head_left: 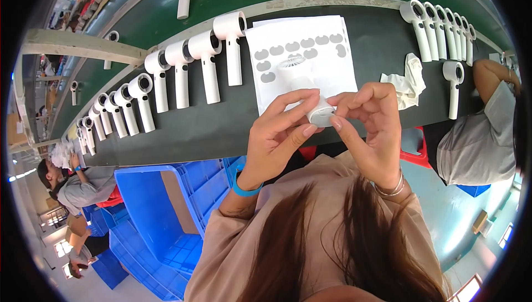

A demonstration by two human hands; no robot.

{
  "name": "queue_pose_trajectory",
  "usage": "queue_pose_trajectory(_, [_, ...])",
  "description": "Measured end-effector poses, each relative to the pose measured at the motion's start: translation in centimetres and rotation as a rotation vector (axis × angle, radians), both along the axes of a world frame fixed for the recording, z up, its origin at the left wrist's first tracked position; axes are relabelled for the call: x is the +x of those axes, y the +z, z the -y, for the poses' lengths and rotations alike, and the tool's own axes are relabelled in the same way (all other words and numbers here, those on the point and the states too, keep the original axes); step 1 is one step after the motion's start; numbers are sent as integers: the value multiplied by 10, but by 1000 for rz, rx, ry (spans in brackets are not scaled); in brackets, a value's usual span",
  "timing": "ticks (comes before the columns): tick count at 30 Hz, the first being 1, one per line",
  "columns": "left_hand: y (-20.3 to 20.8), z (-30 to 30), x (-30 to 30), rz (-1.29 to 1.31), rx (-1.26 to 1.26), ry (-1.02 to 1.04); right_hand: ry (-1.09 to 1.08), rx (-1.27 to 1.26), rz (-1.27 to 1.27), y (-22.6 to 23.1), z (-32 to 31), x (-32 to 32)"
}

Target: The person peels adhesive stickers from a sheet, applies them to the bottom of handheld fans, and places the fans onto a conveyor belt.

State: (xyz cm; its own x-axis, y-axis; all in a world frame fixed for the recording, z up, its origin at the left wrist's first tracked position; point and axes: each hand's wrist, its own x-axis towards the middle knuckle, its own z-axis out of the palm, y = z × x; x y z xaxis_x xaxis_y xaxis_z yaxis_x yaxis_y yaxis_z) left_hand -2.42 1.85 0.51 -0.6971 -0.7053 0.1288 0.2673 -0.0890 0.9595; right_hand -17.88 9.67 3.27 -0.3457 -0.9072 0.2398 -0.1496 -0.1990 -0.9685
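Observation:
A white handheld fan [296,71] lies in my hands with its round grilled head away from me, over a white sheet [336,75] with rows of grey stickers [292,46]. My left hand [270,142] is closed round the handle near its lower end. The round, light grey end face [322,117] of the handle is turned toward me. On its right edge press the thumb and index finger of my right hand [372,127], closed in a pinch. Whether anything thin lies under those fingertips, I cannot make out.
White handheld fans [209,75] stand in a curved row on the dark table [183,138] to the left. More fans [434,33] line the right, near a crumpled white cloth [407,84]. Blue crates [145,191] are below left. A co-worker [479,147] sits at right.

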Motion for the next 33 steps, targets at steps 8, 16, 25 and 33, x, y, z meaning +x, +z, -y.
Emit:
queue_pose_trajectory(8, [-1,0,1,-4,-14,-6,0,12,48,-1,-1,-1])
queue_pose_trajectory(16, [-1,1,0,11,-22,-24,-6,33,74,1,-2,-1])
queue_pose_trajectory(25, [-3,-1,0,-5,-7,-14,-2,47,47,2,-4,-2])
queue_pose_trajectory(33, [-1,-1,0,9,1,3,-42,17,38,-1,-4,4])
